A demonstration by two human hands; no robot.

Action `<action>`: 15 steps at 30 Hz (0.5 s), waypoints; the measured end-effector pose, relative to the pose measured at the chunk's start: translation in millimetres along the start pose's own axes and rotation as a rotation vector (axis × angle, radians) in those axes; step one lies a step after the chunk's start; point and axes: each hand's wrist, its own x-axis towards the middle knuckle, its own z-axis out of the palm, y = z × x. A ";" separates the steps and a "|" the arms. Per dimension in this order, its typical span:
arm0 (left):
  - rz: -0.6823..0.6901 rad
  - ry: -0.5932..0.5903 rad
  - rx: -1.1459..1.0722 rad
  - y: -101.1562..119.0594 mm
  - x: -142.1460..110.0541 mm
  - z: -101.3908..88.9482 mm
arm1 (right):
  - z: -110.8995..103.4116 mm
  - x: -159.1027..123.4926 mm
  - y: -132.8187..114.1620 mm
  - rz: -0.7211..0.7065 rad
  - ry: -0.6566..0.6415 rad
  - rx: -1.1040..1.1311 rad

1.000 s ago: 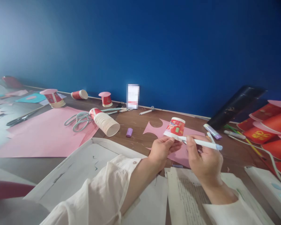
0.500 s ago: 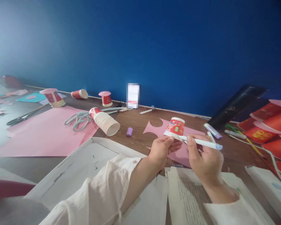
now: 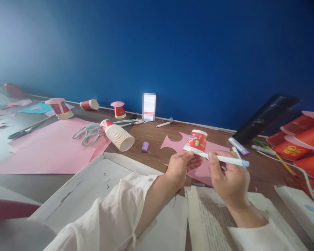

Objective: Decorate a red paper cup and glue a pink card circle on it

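Observation:
An upside-down red paper cup (image 3: pixel 197 140) with a white rim is held at its lower edge by my left hand (image 3: pixel 178 169), thumb on the near side of the rim. My right hand (image 3: pixel 229 179) is closed around a white pen (image 3: pixel 229 160), which points left with its tip at the cup's rim. Whether the tip touches the rim is too small to tell. Under the cup lies a cut sheet of pink paper (image 3: pixel 172 142) with round pieces taken out of it. Another white item (image 3: pixel 236 152), partly hidden, shows behind my right fingers.
A stack of paper cups (image 3: pixel 119 137) lies left of a purple cap (image 3: pixel 144 147). Nearer are a shallow white box (image 3: pixel 75 195) and printed sheets (image 3: pixel 206 212). On the right are a glue stick (image 3: pixel 238 146), a black cylinder (image 3: pixel 267 115), red cups (image 3: pixel 293 150) and a power strip (image 3: pixel 300 209).
The pen tip has shifted slightly left and up along the cup's rim. My left hand keeps its hold, with the cup barely moved.

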 end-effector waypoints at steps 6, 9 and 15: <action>-0.015 0.009 -0.002 1.1 -0.1 -0.5 | 1.9 -1.3 2.7 0.042 0.036 -0.040; -0.024 0.018 -0.032 2.2 -0.6 0.1 | 0.7 -1.8 4.3 0.041 0.093 -0.010; -0.037 0.018 -0.030 2.9 -0.7 0.8 | -0.2 -2.1 5.3 -0.011 0.101 0.045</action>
